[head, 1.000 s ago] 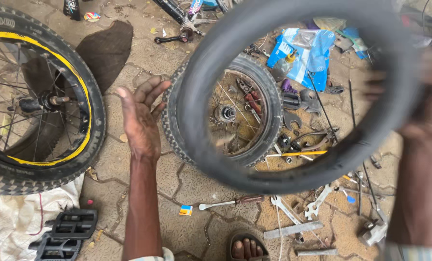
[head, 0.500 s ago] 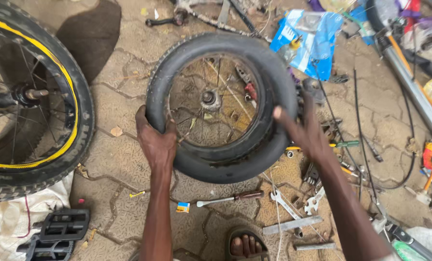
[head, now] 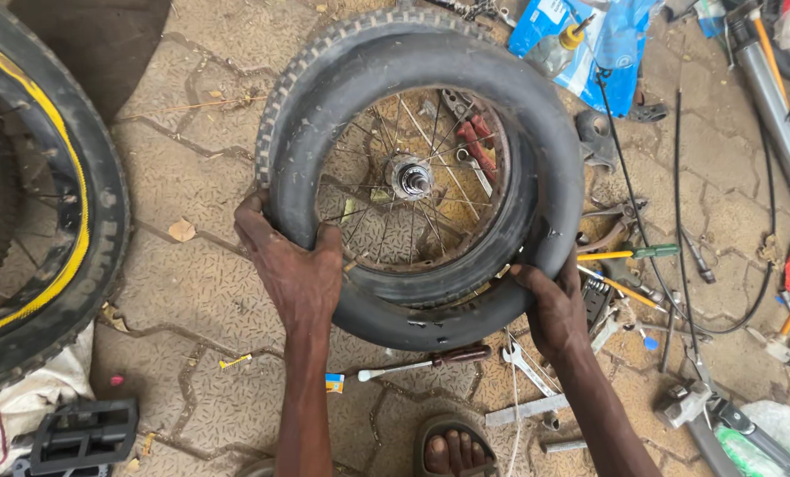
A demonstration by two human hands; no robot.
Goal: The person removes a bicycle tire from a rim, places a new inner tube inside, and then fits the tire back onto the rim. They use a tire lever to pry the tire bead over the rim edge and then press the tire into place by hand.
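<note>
Both hands clamp a black inner tube (head: pixel 466 62) that lies over a small spoked wheel (head: pixel 410 181), centre frame. Left hand (head: pixel 300 274) closed on the tube's lower-left curve, fingers wrapped over its top, thumb toward the spokes. Right hand (head: pixel 550 305) closed on the lower-right curve, fingers pressing the rubber where it meets the wheel's tyre (head: pixel 280 110)

Step in hand, by my reading: seating the tube around the wheel, working the lower arc. Next move likely calls for both hands pressing evenly and walking along the rim without pinching or twisting the rubber

Tube: smooth, dusty, grey-black, limp and unevenly round, wider than the rim. Knobby tyre tread shows past it at upper left. Rim looks rusty; thin spokes run to a bright metal hub

Outward:
- screwdriver (head: pixel 430 360) with dark red handle on the paving just below the wheel
- spanners (head: pixel 523 364) beside it, lower right
- sandalled foot (head: pixel 452 450) at bottom edge
- larger wheel with yellow rim stripe (head: pixel 81 221) along the left edge
- black pedals (head: pixel 81 433) lower left
- blue plastic bag (head: pixel 607 44) upper right, small oil bottle on it
- loose cables and tools scattered down the right side

Ground is patterned paving stone (head: pixel 192 291), dirty
</note>
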